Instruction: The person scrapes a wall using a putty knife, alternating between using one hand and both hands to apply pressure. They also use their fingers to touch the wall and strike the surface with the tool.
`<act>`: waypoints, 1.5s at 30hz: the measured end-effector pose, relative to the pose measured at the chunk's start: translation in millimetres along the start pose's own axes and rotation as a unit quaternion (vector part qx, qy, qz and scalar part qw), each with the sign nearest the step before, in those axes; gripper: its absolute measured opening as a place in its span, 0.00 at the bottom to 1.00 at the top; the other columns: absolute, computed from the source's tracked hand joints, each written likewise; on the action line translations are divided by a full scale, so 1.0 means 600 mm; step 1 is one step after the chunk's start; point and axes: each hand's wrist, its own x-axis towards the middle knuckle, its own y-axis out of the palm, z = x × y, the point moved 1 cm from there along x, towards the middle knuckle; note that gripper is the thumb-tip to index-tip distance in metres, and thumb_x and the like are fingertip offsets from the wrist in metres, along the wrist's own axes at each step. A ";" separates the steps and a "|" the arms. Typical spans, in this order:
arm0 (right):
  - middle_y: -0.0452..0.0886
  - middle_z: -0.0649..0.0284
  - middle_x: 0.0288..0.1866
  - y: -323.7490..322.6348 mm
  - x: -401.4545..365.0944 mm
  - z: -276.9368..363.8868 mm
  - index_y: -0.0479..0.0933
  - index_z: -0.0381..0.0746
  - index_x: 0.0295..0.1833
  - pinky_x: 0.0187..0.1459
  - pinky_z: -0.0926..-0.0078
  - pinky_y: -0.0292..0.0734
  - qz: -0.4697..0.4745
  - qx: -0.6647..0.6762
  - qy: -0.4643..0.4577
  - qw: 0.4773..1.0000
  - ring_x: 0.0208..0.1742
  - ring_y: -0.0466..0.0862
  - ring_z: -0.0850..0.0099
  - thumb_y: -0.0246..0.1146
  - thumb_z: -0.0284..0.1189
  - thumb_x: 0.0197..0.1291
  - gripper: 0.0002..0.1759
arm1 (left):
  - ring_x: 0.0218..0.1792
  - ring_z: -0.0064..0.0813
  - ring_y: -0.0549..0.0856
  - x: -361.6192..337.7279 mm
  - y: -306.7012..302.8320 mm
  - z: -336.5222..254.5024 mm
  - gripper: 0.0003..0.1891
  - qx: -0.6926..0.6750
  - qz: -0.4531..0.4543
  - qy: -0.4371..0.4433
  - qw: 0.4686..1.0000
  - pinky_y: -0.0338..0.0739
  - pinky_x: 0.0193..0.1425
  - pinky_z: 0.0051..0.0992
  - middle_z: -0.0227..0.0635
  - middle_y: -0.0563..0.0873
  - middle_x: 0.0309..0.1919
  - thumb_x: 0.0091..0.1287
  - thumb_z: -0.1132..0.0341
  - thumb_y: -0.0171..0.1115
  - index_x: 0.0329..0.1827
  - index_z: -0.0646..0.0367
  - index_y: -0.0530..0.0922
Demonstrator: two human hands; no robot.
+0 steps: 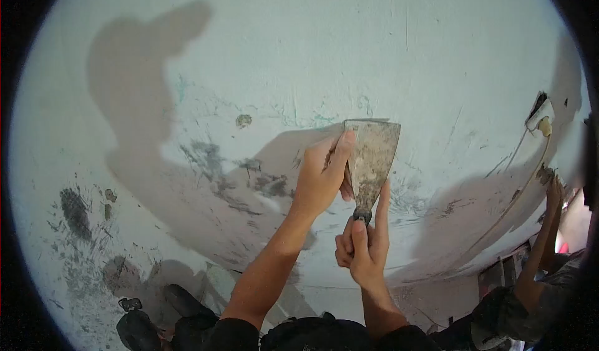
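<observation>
A putty knife (374,154) with a wide, stained metal blade stands upright in front of the wall, its broad edge at the top. My right hand (368,251) is closed around its short dark handle, with the index finger stretched up along the blade's right side. At the blade's left edge, my left hand (321,173) pinches the metal, thumb on the front face and the other fingers partly hidden behind. The pale wall (274,45) behind both hands has dark smudges, scratches and greenish marks.
A wall socket (540,115) with a plug and hanging cable is at the right. Another person's arm (544,226) reaches toward the wall near it. A small chipped patch (243,121) marks the wall left of my hands. Dark shoes (134,329) show at lower left.
</observation>
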 end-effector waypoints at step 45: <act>0.63 0.70 0.23 0.031 -0.022 0.001 0.23 0.45 0.77 0.15 0.82 0.58 -0.051 0.043 0.058 0.996 0.15 0.61 0.84 0.42 0.26 0.73 0.39 | 0.10 0.16 0.75 -0.012 -0.020 0.006 0.22 0.020 0.006 -0.015 1.000 0.68 0.11 0.17 0.29 0.76 0.13 0.76 0.55 0.48 0.28 0.64 0.74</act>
